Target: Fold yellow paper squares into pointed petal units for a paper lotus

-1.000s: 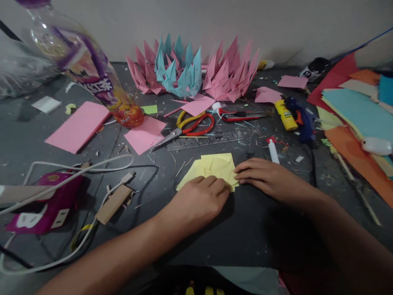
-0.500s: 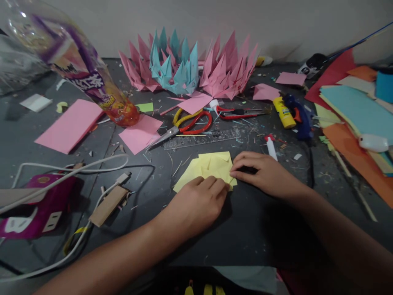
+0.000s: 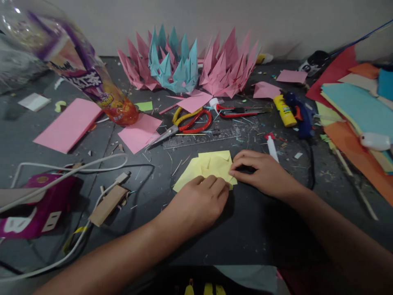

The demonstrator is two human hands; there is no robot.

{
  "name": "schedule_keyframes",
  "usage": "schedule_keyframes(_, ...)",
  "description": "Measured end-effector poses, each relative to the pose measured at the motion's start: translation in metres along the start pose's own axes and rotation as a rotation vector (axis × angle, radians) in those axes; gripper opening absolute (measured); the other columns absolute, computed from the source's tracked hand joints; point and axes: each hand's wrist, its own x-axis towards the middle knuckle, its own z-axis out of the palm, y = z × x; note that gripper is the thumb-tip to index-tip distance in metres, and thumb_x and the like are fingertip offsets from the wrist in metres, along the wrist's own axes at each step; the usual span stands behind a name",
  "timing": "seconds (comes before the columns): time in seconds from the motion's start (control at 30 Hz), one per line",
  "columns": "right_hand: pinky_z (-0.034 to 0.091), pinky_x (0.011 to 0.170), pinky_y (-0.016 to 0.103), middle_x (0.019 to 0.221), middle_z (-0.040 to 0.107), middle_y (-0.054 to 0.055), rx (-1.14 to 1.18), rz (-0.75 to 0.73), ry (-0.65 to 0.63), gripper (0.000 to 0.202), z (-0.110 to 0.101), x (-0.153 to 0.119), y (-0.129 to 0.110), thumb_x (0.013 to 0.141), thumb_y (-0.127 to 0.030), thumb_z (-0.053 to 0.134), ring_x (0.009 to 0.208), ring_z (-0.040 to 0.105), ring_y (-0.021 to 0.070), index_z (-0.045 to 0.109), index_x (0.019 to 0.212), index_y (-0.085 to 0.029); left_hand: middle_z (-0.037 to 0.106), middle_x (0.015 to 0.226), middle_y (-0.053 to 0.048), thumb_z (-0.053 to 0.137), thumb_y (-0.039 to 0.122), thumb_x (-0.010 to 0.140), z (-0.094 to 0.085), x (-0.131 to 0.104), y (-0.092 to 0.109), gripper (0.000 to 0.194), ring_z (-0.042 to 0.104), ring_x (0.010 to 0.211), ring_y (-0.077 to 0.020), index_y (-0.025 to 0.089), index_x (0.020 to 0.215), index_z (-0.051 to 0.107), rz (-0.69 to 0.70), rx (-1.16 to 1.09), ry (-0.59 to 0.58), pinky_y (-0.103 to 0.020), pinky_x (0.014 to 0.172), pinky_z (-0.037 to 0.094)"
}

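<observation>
A folded piece of yellow paper [image 3: 211, 162] lies on the dark table in front of me, with creases and overlapping flaps showing. My left hand [image 3: 201, 198] presses down on its near edge, fingers curled and partly covering it. At the paper's right edge, my right hand [image 3: 256, 170] pinches a corner between thumb and fingertips. Just beyond the paper lie a clear ruler [image 3: 199, 139] and scissors [image 3: 187, 125] with red and yellow handles. A small white tube [image 3: 272, 148] with a red cap rests beyond my right hand.
Folded-paper flowers, pink [image 3: 229, 69] and blue [image 3: 173, 69], stand at the back. A large bottle [image 3: 98, 84] stands left, behind a purple power strip [image 3: 38, 205] and white cable. Right are a yellow glue stick [image 3: 285, 111], a blue glue gun [image 3: 302, 119] and coloured paper sheets [image 3: 353, 108].
Both hands stay in nearly the same place on the yellow paper. The whole view has shifted very slightly; nothing has been picked up or let go.
</observation>
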Motion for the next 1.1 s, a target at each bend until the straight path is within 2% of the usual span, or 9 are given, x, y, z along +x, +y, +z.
schedule_keyframes(0.43, 0.046, 0.070, 0.027, 0.080, 0.061, 0.002, -0.030, 0.001, 0.014, 0.009, 0.0010, 0.0008, -0.0010, 0.080, -0.017, 0.057, 0.075, 0.058, 0.0147, 0.061, 0.073, -0.020, 0.059, 0.082, -0.004, 0.050, 0.017, 0.081, 0.0007, 0.0028, -0.0009, 0.014, 0.055, 0.074, -0.0197, 0.013, 0.092, 0.057, -0.003, -0.025, 0.082, -0.031, 0.059, 0.046)
schedule_keyframes(1.1, 0.044, 0.070, 0.025, 0.079, 0.062, 0.001, -0.066, 0.010, 0.036, 0.007, 0.0032, 0.0011, -0.0008, 0.078, -0.013, 0.060, 0.074, 0.058, 0.0137, 0.061, 0.072, -0.018, 0.060, 0.081, -0.004, 0.046, 0.020, 0.083, -0.0016, 0.0035, 0.0005, 0.016, 0.057, 0.074, -0.0194, 0.013, 0.090, 0.059, -0.025, -0.040, 0.082, -0.031, 0.060, 0.047)
